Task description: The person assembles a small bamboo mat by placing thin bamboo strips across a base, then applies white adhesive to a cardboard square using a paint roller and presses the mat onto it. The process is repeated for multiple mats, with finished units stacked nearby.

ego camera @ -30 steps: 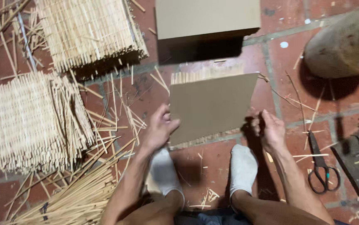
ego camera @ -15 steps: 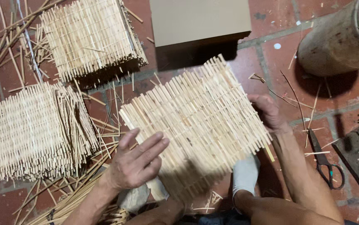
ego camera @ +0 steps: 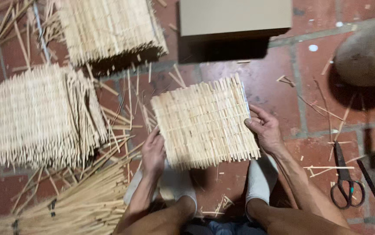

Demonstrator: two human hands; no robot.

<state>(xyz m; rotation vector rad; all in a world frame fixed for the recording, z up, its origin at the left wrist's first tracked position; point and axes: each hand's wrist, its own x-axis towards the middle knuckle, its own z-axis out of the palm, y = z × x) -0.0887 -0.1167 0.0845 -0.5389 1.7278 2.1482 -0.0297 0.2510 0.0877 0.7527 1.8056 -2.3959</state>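
Squaring up a woven bamboo mat (ego camera: 205,124) on the brick floor (ego camera: 291,100).
My left hand (ego camera: 153,153) and right hand (ego camera: 263,129) grip its near corners, fingers curled shut; next I judge it joins the left mat stack (ego camera: 39,115).

One package shows: a plain tan cardboard box (ego camera: 235,17) standing on the red brick floor (ego camera: 278,91) at the far edge of the view, straight ahead of the seated person. It is rectangular with a flat, unmarked buff top and a dark shadowed side facing this way, and its upper part is cut off by the frame. No labels, signs or screens are to be seen anywhere around it.
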